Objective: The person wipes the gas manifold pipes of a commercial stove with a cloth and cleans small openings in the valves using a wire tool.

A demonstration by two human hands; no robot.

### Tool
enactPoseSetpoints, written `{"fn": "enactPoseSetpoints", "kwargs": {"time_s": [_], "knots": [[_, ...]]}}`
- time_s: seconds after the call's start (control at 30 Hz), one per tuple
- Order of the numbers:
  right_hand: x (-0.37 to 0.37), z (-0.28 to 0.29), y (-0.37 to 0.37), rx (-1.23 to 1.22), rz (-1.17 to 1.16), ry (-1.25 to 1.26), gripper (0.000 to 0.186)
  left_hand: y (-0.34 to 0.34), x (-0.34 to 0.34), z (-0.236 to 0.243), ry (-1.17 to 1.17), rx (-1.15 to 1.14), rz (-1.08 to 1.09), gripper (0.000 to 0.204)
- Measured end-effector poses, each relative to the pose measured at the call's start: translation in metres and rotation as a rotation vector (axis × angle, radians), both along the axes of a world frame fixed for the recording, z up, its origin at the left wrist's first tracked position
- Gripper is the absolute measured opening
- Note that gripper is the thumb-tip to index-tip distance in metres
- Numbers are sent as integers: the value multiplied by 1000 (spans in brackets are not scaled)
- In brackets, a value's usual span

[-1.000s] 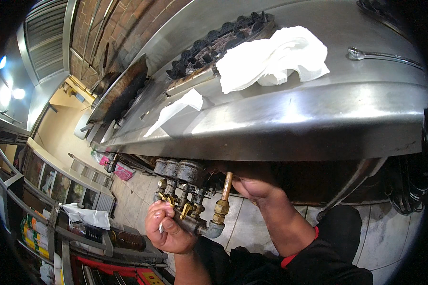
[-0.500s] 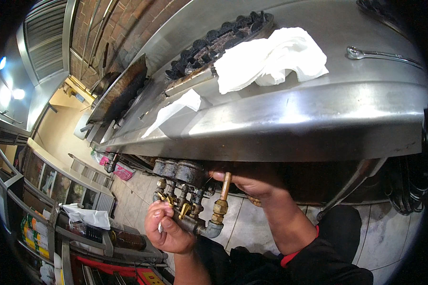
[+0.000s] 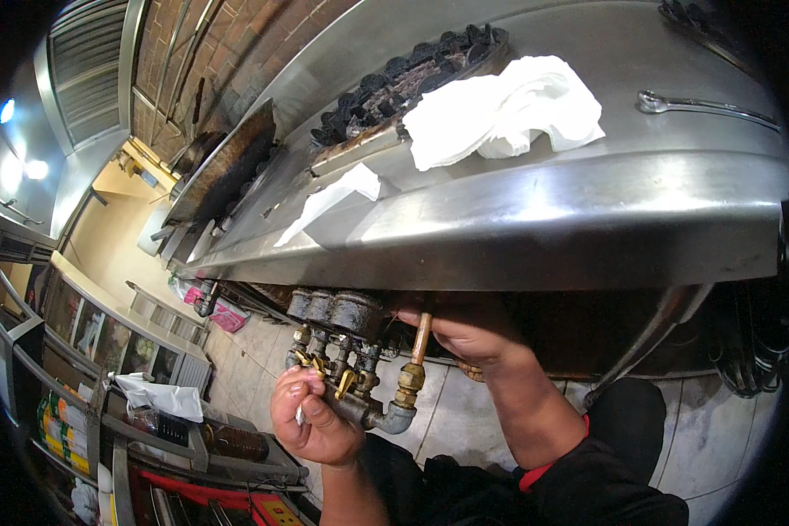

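Observation:
My left hand (image 3: 316,416) is closed at the brass valve levers (image 3: 307,360) of a gas manifold (image 3: 355,408), below the front edge of a steel stove top (image 3: 535,202). A small white scrap (image 3: 301,415) pokes out between its curled fingers. Behind an upright copper-coloured pipe (image 3: 422,337) with a brass fitting, my right hand (image 3: 469,337) reaches in under the stove edge. Its fingers point toward black, greasy round burner parts (image 3: 355,311). Shadow and the pipe hide the fingertips, so any grip there cannot be made out.
On the stove lie crumpled white paper towels (image 3: 508,114), a smaller paper piece (image 3: 333,202), a wrench (image 3: 706,106) and a blackened burner (image 3: 403,83). Shelves with goods (image 3: 167,421) stand at the left. A metal leg (image 3: 653,337) slants down at the right.
The whole view has shifted very slightly. Both hands stay at nearly the same places on the pipework.

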State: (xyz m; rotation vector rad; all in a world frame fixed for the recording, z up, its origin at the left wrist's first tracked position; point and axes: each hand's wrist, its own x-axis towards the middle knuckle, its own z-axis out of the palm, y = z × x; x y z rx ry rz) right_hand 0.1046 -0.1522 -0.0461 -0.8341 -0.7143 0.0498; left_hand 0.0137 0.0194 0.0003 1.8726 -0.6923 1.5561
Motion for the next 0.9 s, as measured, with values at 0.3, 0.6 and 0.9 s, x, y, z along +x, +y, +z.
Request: {"fn": "enactPoseSetpoints", "kwargs": {"time_s": [0.3, 0.6, 0.9], "knots": [[-5, 11, -2, -190, 298, 135, 43, 0, 1, 1, -6, 4, -11, 18], [-8, 9, -7, -201, 356, 144, 43, 0, 1, 1, 1, 17, -9, 17], [3, -10, 8, -214, 305, 109, 44, -1, 1, -1, 1, -8, 5, 17]]}}
